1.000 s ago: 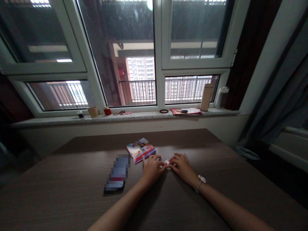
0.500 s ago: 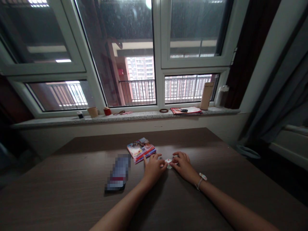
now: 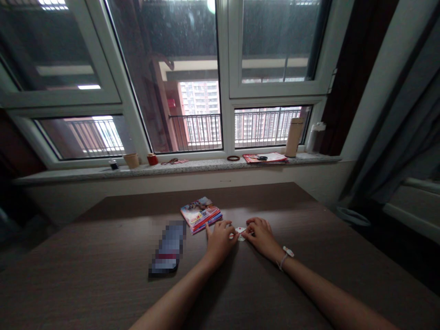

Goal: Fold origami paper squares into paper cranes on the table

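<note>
Between my two hands a small white piece of paper [image 3: 242, 230] with a red mark and a little green lies on the brown table [image 3: 103, 256]. My left hand [image 3: 220, 240] pinches its left side between thumb and fingers. From the other side my right hand [image 3: 261, 234], with a white bracelet on the wrist, pinches the right edge. My fingertips cover part of the paper, so its full shape is hidden. A stack of colourful printed papers or booklets [image 3: 199, 211] lies just beyond my left hand.
Left of my left forearm lies a phone-shaped, pixelated object [image 3: 168, 247]. Along the stone windowsill [image 3: 202, 166] stand a paper cup [image 3: 131, 160], a red spool-like item [image 3: 152, 159], a dark ring [image 3: 233, 158], papers with scissors [image 3: 264, 158], a tan flask [image 3: 294, 137] and a clear bottle [image 3: 315, 137].
Both hands stay in nearly the same place, still gripping the paper. Its visible part has shifted slightly between the fingertips. The printed stack and the phone-shaped object have not moved.
</note>
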### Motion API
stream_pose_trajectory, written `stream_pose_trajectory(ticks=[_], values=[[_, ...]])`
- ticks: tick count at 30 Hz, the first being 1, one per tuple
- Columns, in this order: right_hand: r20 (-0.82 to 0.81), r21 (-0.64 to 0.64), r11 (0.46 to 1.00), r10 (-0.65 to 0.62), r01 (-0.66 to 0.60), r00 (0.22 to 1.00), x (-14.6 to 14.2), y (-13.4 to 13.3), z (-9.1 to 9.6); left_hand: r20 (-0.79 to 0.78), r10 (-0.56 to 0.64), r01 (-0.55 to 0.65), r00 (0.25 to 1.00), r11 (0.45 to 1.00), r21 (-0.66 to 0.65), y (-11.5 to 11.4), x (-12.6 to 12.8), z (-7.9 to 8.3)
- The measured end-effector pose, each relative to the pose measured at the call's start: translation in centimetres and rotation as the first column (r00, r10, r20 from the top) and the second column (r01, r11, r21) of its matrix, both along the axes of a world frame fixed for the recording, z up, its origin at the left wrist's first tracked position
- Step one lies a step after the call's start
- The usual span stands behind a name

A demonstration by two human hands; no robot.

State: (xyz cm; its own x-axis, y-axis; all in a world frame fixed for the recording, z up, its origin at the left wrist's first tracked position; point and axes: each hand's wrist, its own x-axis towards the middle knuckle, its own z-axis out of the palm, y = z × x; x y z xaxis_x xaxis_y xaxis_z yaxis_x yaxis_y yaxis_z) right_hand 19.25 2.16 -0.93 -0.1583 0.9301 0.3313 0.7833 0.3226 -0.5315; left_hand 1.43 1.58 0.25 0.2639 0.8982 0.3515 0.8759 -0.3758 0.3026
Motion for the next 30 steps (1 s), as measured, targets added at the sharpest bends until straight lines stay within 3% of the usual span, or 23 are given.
stream_pose_trajectory(ticks=[6, 22, 30], values=[[-0.008, -0.034, 0.999, 0.012, -0.012, 1.000, 0.25, 0.19, -0.10, 0.029, 0.010, -0.008, 1.000, 0.998, -0.068, 0.07, -0.05, 0.01], [-0.048, -0.046, 0.996, -0.073, 0.071, 0.996, -0.24, 0.65, -0.09, 0.017, 0.057, -0.056, 0.998, 0.998, -0.031, 0.24, -0.10, -0.12], [-0.036, -0.053, 0.994, -0.093, 0.091, 0.995, -0.55, 0.38, 0.30, 0.004, 0.080, -0.080, 0.997, 0.993, -0.091, 0.16, 0.18, 0.30]])
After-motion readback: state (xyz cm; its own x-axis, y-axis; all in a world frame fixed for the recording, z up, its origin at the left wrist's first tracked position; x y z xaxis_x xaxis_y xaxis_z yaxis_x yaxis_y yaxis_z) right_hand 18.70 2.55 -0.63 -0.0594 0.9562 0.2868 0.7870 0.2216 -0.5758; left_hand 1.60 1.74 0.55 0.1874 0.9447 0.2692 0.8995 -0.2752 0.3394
